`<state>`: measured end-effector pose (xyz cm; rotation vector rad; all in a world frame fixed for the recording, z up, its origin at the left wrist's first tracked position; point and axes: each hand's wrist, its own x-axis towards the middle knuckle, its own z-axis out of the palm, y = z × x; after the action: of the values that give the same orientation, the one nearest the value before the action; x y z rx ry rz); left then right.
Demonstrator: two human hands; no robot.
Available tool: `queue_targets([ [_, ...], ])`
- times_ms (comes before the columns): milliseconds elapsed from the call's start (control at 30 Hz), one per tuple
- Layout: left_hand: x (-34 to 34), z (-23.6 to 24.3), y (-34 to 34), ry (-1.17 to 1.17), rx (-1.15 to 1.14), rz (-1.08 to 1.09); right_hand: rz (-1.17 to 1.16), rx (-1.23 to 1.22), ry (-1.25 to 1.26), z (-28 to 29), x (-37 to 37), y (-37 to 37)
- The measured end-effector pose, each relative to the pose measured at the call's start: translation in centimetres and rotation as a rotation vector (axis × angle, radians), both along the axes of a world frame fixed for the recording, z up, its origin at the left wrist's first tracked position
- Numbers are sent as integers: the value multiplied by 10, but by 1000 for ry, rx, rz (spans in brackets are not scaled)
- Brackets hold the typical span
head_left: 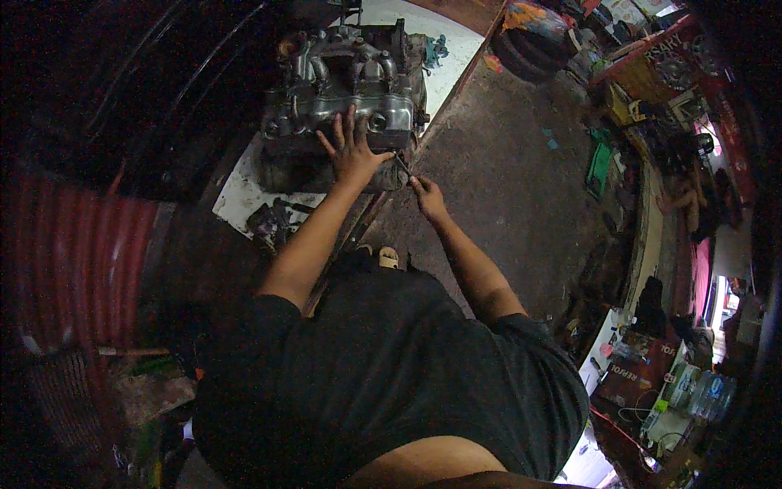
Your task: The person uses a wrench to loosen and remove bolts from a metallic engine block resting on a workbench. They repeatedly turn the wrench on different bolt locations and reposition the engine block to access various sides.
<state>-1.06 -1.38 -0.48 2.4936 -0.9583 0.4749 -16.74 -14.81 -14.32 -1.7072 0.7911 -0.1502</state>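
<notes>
Under the splayed left hand (352, 155) sits a metal engine (326, 104), probably heavy, rigid and oil-slick, best held by its solid block edges, while the right hand (428, 198) grasps a slim metal tool (403, 166) at its near corner, and printed lettering marks a reddish box (637, 371) well right of both.

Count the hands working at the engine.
2: the left hand, fingers spread on the engine, and the right hand, holding a tool by its near right corner.
</notes>
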Motion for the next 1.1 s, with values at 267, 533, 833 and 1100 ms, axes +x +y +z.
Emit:
queue_targets([
  [267, 1, 0, 2, 19, -37, -17, 152, -327, 102, 52, -7, -20],
  [533, 1, -1, 4, -15, -89, -53, 500, -1050, 321, 138, 1, -88],
  [833, 3, -7, 4, -39, -106, -59, 768, -1753, 166, 229, 96, -50],
  [1100, 2, -1, 6, 5, -78, -73, 744, -1586, 181, 221, 46, -39],
])
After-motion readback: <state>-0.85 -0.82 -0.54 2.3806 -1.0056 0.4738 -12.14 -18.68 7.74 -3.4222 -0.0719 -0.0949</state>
